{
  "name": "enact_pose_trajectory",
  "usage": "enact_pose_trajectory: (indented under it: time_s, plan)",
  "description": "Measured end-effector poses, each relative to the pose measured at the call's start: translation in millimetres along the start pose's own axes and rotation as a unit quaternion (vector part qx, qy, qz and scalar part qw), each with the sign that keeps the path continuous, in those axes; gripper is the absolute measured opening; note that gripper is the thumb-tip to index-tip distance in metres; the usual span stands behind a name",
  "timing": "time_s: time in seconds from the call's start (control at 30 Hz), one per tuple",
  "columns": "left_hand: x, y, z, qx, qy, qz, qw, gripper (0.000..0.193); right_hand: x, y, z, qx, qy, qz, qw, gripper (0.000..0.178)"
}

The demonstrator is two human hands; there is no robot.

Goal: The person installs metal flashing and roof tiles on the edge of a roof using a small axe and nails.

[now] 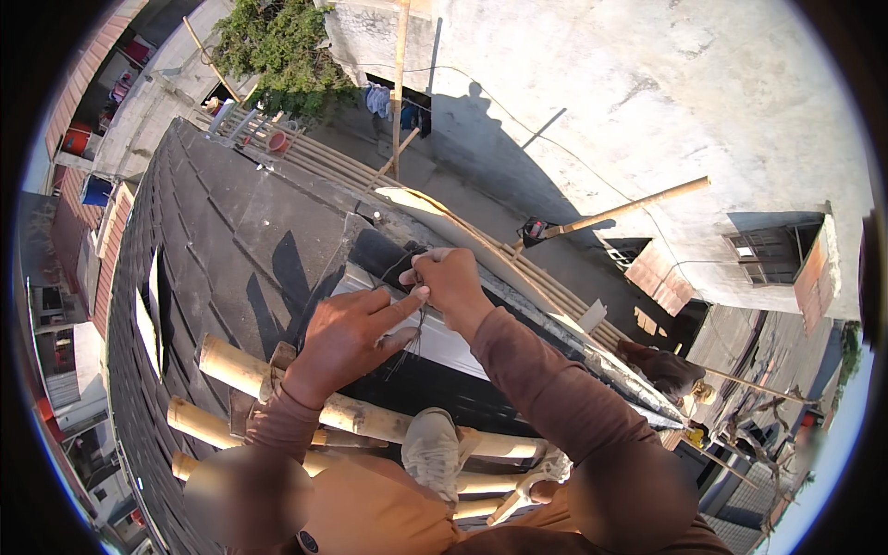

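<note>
My right hand pinches thin dark strands beside a black rolled piece at the roof's edge. Its thumb and fingertips are pressed together. From the left, my left hand reaches in, its index fingertip at my right fingers. The left thumb stands apart from that index finger, and the loose strands hang near its tip. What lies under the left hand's curled fingers is hidden. Below both hands runs a white strip with dark sheeting along it.
Dark shingles cover the sloping roof at left. Bamboo poles lie across it beneath me, with my light shoe on them. More bamboo poles run beyond the roof edge, above a drop to an alley. A pale wall rises opposite.
</note>
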State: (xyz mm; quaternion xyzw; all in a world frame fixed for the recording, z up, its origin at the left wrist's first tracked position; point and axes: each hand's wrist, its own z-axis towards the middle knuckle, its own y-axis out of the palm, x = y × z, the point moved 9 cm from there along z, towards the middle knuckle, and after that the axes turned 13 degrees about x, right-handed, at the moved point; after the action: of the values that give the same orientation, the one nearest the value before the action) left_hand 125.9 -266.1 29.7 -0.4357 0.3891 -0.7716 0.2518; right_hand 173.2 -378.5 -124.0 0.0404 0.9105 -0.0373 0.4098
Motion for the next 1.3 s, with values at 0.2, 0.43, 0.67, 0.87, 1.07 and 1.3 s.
enact_pose_trajectory:
  time_s: [0.2,0.43,0.67,0.87,1.07,1.3]
  plan:
    - [-9.6,-12.8,17.2,0.108,-0.007,-0.010,0.994,0.029,-0.1,3.0,-1.9,0.004,-0.002,0.001,1.000,0.025]
    - [-95.3,-16.5,22.3,0.185,-0.244,-0.151,0.940,0.014,-6.0,2.9,-5.9,-0.004,0.019,-0.028,0.999,0.027]
    - [-175.6,12.9,11.1,0.137,-0.354,-0.125,0.917,0.027,4.4,-1.5,2.1,-0.014,0.019,-0.010,1.000,0.027]
    - [-192.7,33.2,38.0,0.064,-0.315,-0.044,0.946,0.031,5.7,-4.6,4.2,0.006,0.011,-0.015,1.000,0.026]
    - [-208.7,55.5,60.1,0.015,-0.224,0.044,0.973,0.030,6.9,-2.2,4.0,0.007,0.003,-0.017,1.000,0.026]
    - [-213.6,62.2,74.0,0.029,-0.281,0.031,0.959,0.034,9.7,-3.1,7.1,0.015,0.004,-0.023,1.000,0.025]
